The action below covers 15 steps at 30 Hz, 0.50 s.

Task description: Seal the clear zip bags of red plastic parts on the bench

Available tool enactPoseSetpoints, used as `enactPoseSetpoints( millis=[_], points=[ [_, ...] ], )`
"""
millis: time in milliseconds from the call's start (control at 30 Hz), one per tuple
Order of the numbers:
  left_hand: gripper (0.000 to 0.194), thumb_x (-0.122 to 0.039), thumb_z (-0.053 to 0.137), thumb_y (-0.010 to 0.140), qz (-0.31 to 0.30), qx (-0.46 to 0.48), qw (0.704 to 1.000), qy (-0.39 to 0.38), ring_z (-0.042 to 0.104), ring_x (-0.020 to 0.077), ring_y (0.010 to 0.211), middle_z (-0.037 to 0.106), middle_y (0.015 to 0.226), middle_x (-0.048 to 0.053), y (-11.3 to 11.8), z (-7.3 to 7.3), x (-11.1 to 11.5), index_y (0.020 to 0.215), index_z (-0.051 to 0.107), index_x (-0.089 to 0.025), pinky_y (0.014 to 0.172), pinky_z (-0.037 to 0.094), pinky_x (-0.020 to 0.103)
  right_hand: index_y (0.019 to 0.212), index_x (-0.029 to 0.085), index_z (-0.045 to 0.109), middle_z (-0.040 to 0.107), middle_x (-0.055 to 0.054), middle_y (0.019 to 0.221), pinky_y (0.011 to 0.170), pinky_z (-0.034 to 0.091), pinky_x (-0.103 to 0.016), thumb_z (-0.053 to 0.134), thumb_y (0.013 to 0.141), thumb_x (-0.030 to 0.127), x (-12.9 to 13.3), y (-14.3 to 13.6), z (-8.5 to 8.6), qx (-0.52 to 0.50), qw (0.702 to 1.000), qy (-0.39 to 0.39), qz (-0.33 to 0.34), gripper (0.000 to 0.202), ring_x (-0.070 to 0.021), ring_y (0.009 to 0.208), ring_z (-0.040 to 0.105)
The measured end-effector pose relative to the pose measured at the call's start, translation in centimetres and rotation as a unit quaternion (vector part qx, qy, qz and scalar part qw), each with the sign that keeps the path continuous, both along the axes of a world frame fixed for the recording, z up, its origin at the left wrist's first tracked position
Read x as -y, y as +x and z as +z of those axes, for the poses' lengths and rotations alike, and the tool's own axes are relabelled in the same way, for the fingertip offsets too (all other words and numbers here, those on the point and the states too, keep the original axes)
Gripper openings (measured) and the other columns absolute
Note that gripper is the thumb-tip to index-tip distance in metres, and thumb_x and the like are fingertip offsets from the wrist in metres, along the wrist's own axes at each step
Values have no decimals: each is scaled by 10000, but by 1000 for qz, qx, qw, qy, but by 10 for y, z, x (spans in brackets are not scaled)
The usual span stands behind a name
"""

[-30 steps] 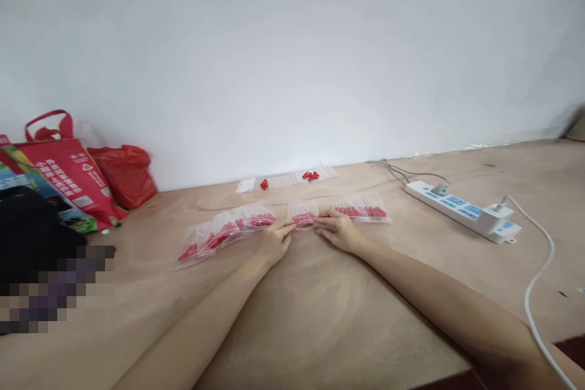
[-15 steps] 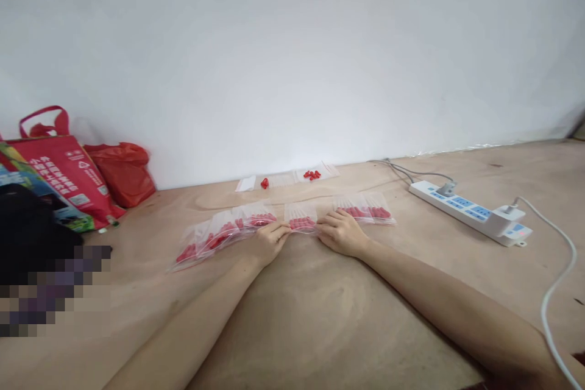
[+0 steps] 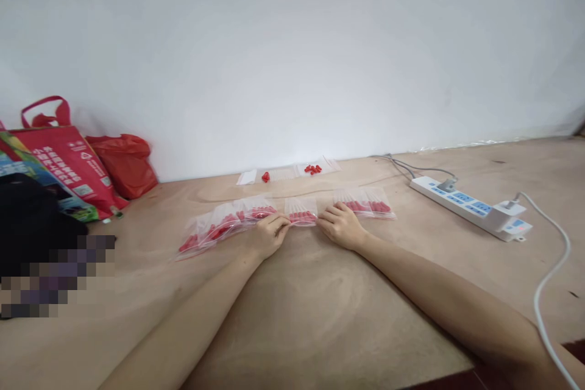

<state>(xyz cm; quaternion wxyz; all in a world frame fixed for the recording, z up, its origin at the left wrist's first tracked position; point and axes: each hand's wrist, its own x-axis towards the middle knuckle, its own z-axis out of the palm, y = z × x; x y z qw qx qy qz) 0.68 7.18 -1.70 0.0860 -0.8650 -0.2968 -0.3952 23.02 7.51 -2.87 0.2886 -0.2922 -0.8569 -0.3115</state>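
Note:
A clear zip bag of small red pieces (image 3: 302, 217) lies flat on the wooden surface between my hands. My left hand (image 3: 270, 234) pinches its lower left corner, fingers pressed together. At its right corner rests my right hand (image 3: 339, 225), fingers curled and closed on the bag's edge. More clear bags of red pieces (image 3: 223, 226) overlap in a row on the left, running up to my left hand. Another group of filled bags (image 3: 375, 207) lies just beyond and right of my right hand. The fingertips partly hide the bag's corners.
Near the wall are flat bags with a few red pieces (image 3: 313, 169) on them. A white power strip (image 3: 466, 204) with plugs and cables lies at right. Red bags (image 3: 125, 164) and a black item (image 3: 36, 219) stand at left.
The view has shifted slightly, so the scene sits a little higher. Both hands stay at the corners of the middle bag, with only slight finger movement.

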Motion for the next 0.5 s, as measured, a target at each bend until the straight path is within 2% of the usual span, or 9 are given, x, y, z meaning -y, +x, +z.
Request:
enactPoseSetpoints(
  millis=[167, 333, 500],
  points=[
    [112, -187, 529, 768, 32, -56, 996, 63, 569, 162, 808, 626, 864, 31, 10, 5, 3, 866, 582, -182, 746, 460, 317, 670, 159, 585, 573, -23, 655, 637, 234, -289, 435, 816, 149, 2, -2, 3, -5, 1000, 16, 4, 209, -121, 662, 420],
    [130, -182, 506, 784, 17, -78, 991, 104, 576, 146, 796, 635, 863, 30, 25, 3, 2, 879, 595, -187, 724, 463, 287, 658, 155, 572, 558, -21, 630, 645, 229, -295, 425, 816, 159, 5, -6, 5, -16, 1000, 18, 10, 215, -125, 664, 418],
    [138, -171, 467, 808, 13, -106, 985, 139, 586, 140, 751, 641, 839, 33, 28, 0, 2, 821, 605, -176, 660, 460, 274, 653, 159, 565, 546, -16, 616, 642, 227, -298, 425, 813, 172, 10, -12, 6, -30, 999, 4, 14, 213, -126, 651, 417]
  ],
)
